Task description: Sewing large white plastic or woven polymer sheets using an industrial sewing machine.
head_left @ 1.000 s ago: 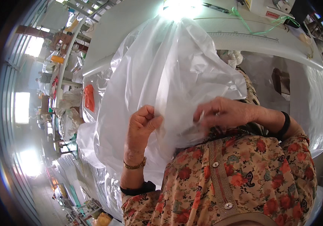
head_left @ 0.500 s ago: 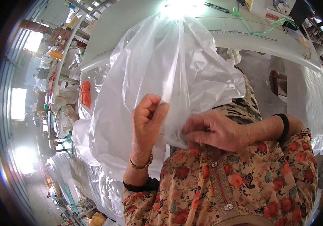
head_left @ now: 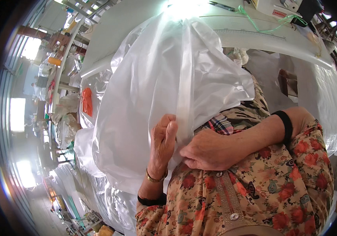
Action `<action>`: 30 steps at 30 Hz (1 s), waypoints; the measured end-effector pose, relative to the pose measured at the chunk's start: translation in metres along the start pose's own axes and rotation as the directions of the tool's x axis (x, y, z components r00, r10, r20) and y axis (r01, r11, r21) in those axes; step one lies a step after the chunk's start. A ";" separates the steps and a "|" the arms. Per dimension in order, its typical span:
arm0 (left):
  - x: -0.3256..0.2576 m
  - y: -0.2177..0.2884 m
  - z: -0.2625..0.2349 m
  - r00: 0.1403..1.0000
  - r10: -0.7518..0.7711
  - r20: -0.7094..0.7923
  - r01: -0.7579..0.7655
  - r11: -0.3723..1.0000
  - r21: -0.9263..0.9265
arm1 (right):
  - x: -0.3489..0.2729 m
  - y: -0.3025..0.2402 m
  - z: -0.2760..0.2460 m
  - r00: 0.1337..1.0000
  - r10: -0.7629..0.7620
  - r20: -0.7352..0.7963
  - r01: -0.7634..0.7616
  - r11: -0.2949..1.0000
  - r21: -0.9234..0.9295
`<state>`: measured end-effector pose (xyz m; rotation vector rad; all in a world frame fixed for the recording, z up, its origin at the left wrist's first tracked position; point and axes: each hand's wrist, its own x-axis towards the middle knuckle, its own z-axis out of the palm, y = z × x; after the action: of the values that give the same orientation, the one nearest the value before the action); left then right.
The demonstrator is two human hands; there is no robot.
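Observation:
A large sheet of thin, translucent white plastic (head_left: 141,94) runs from the bright lamp at the table's far side down over my lap. A narrow folded band stands out along its middle. My left hand (head_left: 163,135) is closed on the band's left edge, thumb uppermost. Close by on the right, my right hand (head_left: 207,150) is curled at the near end of the band, its fingers closed on the plastic and partly hidden beneath the hand. Between the two hands the band looks drawn fairly straight.
The pale worktable (head_left: 255,39) has a ruler scale along its near part. Scissors-like dark tool (head_left: 222,6) and green string (head_left: 251,21) lie at the back. An orange bundle (head_left: 86,101) hangs at left. Clear plastic (head_left: 113,204) piles below, and a white machine (head_left: 274,8) stands far right.
Both hands have come nearer to my body, the left also moving rightward. My right hand has closed on the plastic, and the loose folds along the middle now form a straighter, flatter band.

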<state>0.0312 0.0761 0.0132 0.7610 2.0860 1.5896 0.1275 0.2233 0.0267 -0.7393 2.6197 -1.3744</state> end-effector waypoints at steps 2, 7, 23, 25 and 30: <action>-0.002 0.005 0.002 0.997 0.071 0.010 -0.071 0.993 0.094 | 0.003 -0.003 -0.002 0.998 -0.061 0.000 0.061 0.998 -0.022; -0.004 -0.001 -0.002 0.991 -0.134 0.005 0.135 0.991 -0.009 | -0.006 0.007 -0.013 0.983 -0.183 0.015 0.183 0.983 -0.034; 0.017 0.055 -0.041 0.991 0.102 -0.081 -0.122 0.948 -0.294 | -0.105 0.087 -0.055 0.662 0.434 -0.611 -0.522 0.852 0.040; 0.016 0.059 -0.033 0.986 0.086 -0.144 -0.118 0.966 -0.229 | -0.091 0.049 -0.062 0.730 0.446 -0.517 -0.443 0.886 0.138; 0.017 0.050 -0.010 0.984 0.163 0.074 -0.166 0.985 0.045 | -0.051 0.003 -0.056 0.823 0.496 -0.276 -0.216 0.723 0.656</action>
<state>0.0203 0.0899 0.0640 1.0160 2.0668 1.5739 0.1546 0.2903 0.0498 0.2046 2.1445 -2.2420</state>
